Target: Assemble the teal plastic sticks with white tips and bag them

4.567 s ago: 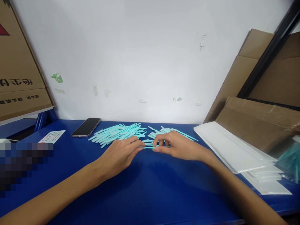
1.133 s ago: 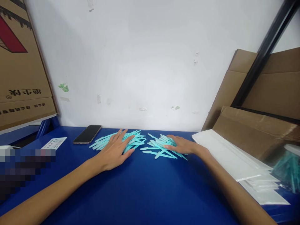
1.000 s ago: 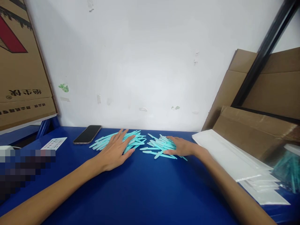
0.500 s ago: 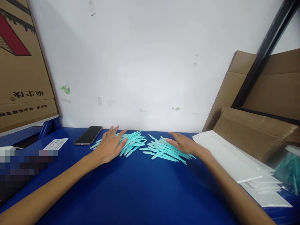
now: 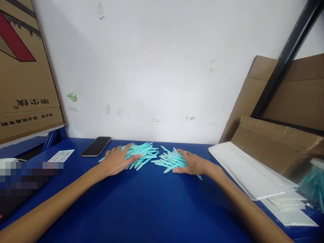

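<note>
Two loose piles of slim turquoise plastic sticks, each with a wider, paler end, lie near the back of the blue table. My left hand (image 5: pixel 116 162) rests palm down on the left side of the left pile (image 5: pixel 145 153), its thumb and fingers apart over the sticks. Around the right end of the right pile (image 5: pixel 170 159) curves my right hand (image 5: pixel 193 163), thumb at the near edge and index finger along the far side. Both hands touch sticks and are open, with no stick lifted. Some sticks are hidden beneath each hand.
A phone (image 5: pixel 96 146) and a printed white card (image 5: pixel 61 155) lie at the left. White padded mailers (image 5: pixel 250 172) are stacked on the right, beside cardboard (image 5: pixel 273 141) and a clear bag (image 5: pixel 312 184) of turquoise sticks. A white wall (image 5: pixel 157 67) rises behind the table.
My right hand has come down over its pile, its thumb now at the near edge. My left hand has lowered onto the left pile, its fingers more bent.
</note>
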`<action>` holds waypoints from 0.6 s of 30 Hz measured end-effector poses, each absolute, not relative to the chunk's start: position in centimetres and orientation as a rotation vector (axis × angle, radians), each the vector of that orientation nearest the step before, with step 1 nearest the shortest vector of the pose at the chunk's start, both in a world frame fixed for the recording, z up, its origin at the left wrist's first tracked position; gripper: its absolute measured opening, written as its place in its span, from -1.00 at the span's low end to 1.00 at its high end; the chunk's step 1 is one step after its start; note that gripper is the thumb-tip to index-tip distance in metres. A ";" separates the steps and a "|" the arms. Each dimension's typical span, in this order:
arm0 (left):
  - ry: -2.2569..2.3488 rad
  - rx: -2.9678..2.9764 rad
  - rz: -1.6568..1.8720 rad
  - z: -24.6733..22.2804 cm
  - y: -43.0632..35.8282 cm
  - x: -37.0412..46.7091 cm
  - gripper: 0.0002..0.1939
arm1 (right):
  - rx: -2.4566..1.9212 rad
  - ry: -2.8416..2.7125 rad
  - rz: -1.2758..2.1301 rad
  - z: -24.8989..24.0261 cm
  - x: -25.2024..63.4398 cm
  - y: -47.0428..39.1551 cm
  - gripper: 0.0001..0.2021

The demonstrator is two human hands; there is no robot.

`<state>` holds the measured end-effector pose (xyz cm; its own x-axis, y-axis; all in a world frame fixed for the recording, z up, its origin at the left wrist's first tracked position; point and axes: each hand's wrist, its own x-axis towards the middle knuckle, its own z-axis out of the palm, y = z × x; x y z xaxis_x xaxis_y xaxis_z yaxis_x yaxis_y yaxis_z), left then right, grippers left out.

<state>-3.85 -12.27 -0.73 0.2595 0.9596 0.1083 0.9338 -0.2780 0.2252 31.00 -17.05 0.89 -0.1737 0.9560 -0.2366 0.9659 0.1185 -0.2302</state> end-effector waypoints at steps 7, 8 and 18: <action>1.827 2.441 0.340 -1.5 -11.8 -3.9 0.01 | 1.934 2.430 -0.554 1.1 31.4 -16.9 0.09; 1.829 2.441 0.341 -1.5 -11.8 -3.9 0.01 | 1.927 2.442 -0.559 1.1 31.5 -16.8 0.08; 1.842 2.444 0.346 -1.3 -12.1 -3.7 -0.01 | 1.752 2.645 -0.627 1.7 32.0 -16.0 -0.06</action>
<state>-3.75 -12.06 -1.31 0.2601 0.9552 0.1414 0.9413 -0.2835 0.1835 32.01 -16.05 1.65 -0.4104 0.9020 -0.1340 0.8662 0.3396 -0.3664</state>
